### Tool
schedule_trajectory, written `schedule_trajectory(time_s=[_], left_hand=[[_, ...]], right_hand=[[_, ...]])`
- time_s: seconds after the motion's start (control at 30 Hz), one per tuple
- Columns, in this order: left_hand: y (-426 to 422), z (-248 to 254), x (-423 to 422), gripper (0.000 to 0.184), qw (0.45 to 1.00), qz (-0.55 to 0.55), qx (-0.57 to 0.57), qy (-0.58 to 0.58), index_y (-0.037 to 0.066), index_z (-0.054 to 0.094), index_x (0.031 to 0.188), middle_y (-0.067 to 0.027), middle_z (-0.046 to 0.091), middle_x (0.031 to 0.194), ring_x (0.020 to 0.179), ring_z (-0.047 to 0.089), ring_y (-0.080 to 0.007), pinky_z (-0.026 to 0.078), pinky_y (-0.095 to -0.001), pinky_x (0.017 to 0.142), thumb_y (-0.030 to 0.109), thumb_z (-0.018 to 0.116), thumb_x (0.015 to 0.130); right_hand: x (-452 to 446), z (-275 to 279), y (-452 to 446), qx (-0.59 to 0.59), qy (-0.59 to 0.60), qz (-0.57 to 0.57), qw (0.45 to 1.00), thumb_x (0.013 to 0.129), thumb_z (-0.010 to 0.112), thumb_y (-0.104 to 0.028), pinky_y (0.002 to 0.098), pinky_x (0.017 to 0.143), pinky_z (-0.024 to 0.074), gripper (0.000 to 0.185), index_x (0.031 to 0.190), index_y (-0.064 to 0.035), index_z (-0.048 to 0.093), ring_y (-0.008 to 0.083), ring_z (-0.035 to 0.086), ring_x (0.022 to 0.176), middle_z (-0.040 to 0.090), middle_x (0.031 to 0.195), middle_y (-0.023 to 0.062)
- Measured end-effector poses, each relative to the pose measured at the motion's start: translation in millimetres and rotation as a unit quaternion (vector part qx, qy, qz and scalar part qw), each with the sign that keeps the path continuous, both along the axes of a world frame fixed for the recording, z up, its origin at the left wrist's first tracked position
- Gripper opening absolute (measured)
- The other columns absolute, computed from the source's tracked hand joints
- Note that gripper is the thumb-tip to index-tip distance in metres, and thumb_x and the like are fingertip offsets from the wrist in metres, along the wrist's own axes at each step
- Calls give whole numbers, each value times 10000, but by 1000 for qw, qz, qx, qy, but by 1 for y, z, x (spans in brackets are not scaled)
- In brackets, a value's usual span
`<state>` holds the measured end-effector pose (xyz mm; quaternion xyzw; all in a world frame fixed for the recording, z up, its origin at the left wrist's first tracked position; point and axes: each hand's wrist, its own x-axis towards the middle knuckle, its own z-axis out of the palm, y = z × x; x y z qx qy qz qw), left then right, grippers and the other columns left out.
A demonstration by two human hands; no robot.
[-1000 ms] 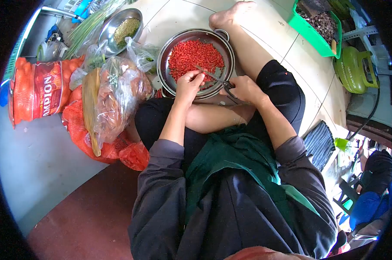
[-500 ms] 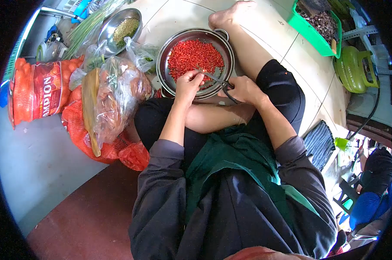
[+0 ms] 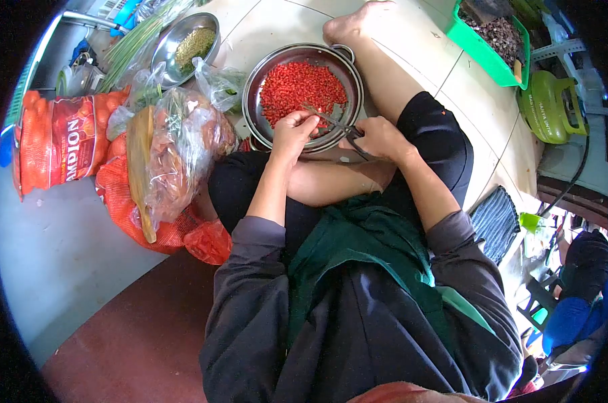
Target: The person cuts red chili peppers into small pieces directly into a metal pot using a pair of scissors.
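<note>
A metal pot (image 3: 248,107) with a loop handle sits on the tiles in front of my crossed legs. Many small cut red chilli pieces (image 3: 300,87) cover much of its bottom. My right hand (image 3: 383,140) grips a pair of dark scissors (image 3: 340,126), their blades pointing left over the pot's near rim. Close to the blade tips is my left hand (image 3: 292,137), with thumb and fingers pinched together. Whatever lies in that pinch is too small and too covered to name.
Left of my legs are a plastic bag of brownish food (image 3: 183,151) and orange net sacks (image 3: 69,141). A metal bowl (image 3: 213,50) of chopped greens stands beyond. Far right are a green basket (image 3: 482,57) and a green gas cylinder (image 3: 544,111).
My left hand has shifted very slightly and turned a little at the blade tips. My right hand and the scissors stay almost in place.
</note>
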<state>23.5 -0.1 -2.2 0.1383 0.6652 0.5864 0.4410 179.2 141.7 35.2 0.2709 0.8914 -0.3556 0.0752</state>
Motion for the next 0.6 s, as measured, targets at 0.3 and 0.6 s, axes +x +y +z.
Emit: schedule_trajectory(time_s=[0.3, 0.6], left_hand=[[0, 2, -3, 170, 997, 55, 27, -38, 40, 619, 959, 19, 599, 772, 660, 548, -49, 373, -171, 523, 143, 635, 824], [0, -3, -3, 167, 997, 39, 40, -49, 29, 611, 950, 6, 606, 782, 656, 549, -52, 375, -170, 521, 127, 638, 817]], right_hand=[[-2, 11, -2, -34, -54, 0, 998, 652, 664, -580, 442, 746, 459, 608, 800, 9, 636, 393, 600, 837, 618, 816, 248], [-1, 3, 1, -24, -36, 12, 999, 685, 650, -564, 444, 759, 457, 584, 806, 7, 641, 397, 595, 848, 612, 817, 254]])
